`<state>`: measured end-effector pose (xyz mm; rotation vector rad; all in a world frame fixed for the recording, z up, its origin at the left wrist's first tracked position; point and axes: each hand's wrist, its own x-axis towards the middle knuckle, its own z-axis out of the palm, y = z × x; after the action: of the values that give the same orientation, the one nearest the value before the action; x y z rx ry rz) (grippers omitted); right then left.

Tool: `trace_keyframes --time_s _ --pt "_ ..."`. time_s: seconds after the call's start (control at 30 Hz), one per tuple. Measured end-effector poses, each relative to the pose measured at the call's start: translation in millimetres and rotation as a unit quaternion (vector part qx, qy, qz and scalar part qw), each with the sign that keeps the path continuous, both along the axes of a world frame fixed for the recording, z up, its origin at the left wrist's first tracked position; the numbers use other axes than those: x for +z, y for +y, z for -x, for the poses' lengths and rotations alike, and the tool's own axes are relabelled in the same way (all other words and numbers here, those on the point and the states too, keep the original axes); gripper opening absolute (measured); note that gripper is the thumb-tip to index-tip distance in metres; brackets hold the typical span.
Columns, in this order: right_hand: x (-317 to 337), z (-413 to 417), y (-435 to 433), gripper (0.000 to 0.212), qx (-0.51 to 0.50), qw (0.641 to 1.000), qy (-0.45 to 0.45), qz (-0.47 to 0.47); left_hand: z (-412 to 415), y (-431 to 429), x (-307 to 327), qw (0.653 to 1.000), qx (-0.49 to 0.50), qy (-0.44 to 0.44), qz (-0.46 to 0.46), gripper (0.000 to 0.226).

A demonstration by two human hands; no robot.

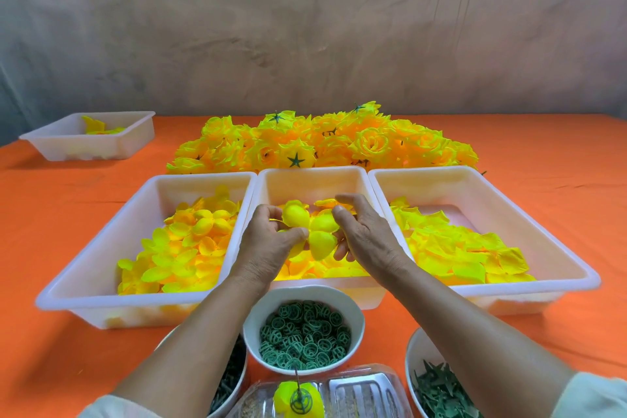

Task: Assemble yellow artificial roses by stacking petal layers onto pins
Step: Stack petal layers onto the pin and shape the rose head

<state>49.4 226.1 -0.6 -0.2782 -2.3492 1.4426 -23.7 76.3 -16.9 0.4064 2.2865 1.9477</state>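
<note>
Over the middle white tray (314, 176), both hands hold one yellow petal layer (314, 227) with rounded cupped petals. My left hand (269, 243) pinches its left side between thumb and fingers. My right hand (364, 231) pinches its right side, fingers curled under it. Loose yellow petals fill the tray beneath them. At the bottom edge, a pin (297, 383) stands upright with a yellow petal layer (298, 400) and a green ring on it.
The left tray (101, 268) and right tray (556, 248) hold other yellow petals. A white bowl (303, 292) of green rings sits in front, flanked by two bowls of dark green parts. Finished roses (322, 142) are piled behind. A fourth tray (91, 136) stands far left.
</note>
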Motion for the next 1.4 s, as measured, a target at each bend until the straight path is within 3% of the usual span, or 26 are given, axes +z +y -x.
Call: trace_keyframes --time_s 0.17,0.33,0.5,0.6,0.83,1.0,1.4 --pt "-2.2 -2.2 -3.0 0.032 -0.015 0.999 -0.014 -0.028 -4.0 -3.0 7.7 0.999 0.014 -0.023 -0.034 0.038" --pt "13.6 -6.9 -8.3 0.039 -0.029 1.000 -0.004 0.003 -14.3 -13.3 38.5 0.998 0.002 -0.025 -0.065 0.053" --pt "59.3 -20.1 -24.5 0.046 0.059 0.991 -0.021 0.122 -35.2 -29.1 70.5 0.997 -0.026 0.003 -0.077 0.062" --pt "70.9 -42.5 -41.0 0.045 0.108 0.971 -0.027 0.213 -57.7 -39.3 81.6 0.996 -0.037 0.009 -0.079 0.055" --pt "90.5 -96.1 -74.0 0.035 0.134 0.944 0.039 0.300 -107.4 -70.0 111.9 0.991 -0.085 0.009 -0.106 0.055" --pt "102.7 -131.5 -84.0 0.042 0.181 0.927 0.066 0.323 -138.1 -89.0 126.2 0.982 -0.131 -0.001 -0.136 0.055" --pt "73.4 -160.1 -92.5 0.053 0.131 0.941 0.018 0.310 -158.0 -102.5 98.7 0.986 -0.157 -0.045 -0.040 0.057"
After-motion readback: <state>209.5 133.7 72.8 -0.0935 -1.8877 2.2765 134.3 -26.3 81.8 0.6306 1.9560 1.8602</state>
